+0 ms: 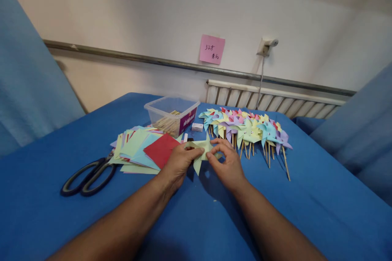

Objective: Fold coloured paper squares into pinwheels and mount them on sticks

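Between both hands, above the blue table, is a pale green paper pinwheel [198,165] with its blades folded toward the middle. My left hand [180,159] pinches it from the left, thumb near its centre. From the right, my right hand [226,162] pinches it with thumb and index finger, the other fingers curled behind. Whether a pin sits between the right fingertips is too small to tell. No stick shows on this pinwheel. A red paper square [161,149] lies just behind my left hand, on a pile of coloured paper sheets [134,147].
Dark-handled scissors [88,177] lie at the left, blades under the paper. Behind stands a clear plastic box [162,108] with wooden sticks [168,124]. A small white box [197,127] sits beside it. Several finished pinwheels [248,130] on sticks lie bunched at the right.
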`<action>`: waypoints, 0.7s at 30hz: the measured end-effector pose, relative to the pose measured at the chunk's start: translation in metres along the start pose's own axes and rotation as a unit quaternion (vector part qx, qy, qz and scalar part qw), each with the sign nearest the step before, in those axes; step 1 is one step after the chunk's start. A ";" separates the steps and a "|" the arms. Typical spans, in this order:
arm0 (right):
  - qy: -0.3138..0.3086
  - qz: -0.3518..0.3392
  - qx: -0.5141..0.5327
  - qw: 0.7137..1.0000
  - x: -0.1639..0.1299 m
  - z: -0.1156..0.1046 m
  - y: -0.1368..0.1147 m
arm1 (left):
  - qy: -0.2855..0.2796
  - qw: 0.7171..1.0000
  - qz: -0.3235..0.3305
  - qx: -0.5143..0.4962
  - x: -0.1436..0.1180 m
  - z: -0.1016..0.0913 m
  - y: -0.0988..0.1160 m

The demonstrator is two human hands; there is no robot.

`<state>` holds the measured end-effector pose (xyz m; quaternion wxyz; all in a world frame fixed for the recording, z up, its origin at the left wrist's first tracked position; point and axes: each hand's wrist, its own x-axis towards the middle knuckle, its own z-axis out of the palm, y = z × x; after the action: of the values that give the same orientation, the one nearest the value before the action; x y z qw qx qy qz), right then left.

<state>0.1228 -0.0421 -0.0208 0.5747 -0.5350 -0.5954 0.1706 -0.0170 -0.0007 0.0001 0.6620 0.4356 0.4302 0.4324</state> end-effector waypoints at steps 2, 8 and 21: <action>0.020 0.060 0.085 0.994 0.003 0.000 0.003 | -0.010 1.000 0.004 0.014 0.001 -0.001 0.003; -0.079 0.260 0.332 0.903 0.009 -0.008 0.005 | -0.083 0.992 0.019 0.096 -0.008 0.000 0.016; -0.171 0.258 0.313 0.898 0.007 -0.013 0.007 | -0.126 0.974 0.048 0.181 -0.004 -0.004 0.010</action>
<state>0.1392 -0.0389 -0.0190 0.5377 -0.4250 -0.4413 0.5792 -0.0238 -0.0008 0.0088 0.5996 0.6195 0.3927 0.3203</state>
